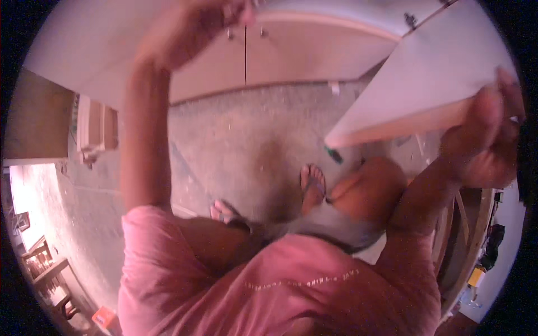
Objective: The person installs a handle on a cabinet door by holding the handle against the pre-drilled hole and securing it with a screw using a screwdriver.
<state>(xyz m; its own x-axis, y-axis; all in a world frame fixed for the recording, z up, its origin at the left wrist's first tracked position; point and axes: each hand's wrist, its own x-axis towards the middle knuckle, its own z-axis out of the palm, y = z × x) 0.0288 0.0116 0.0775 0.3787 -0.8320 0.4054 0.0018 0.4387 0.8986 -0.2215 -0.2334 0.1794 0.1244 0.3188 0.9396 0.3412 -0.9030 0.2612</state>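
A white cabinet door (426, 73) with a light wood-coloured edge stands swung out at the right. My right hand (485, 134) is closed around its edge, the thumb on the near side and fingertips over the white face. At the top, my left hand (204, 28) reaches over the front of a low cabinet (314, 50). Its fingers are bent together near the upper rim of the picture; blur hides what, if anything, they hold. Two small knobs, a left knob (230, 33) and a right knob (263, 32), sit on closed doors below that hand.
A dark hinge (411, 21) shows by the open door's upper end. Beneath its lower corner, a small green object (334, 154) appears near my sandalled foot (312, 182). Stacked wood pieces (95, 129) stand left on the concrete floor (224, 134). A wooden frame (468, 224) is at right.
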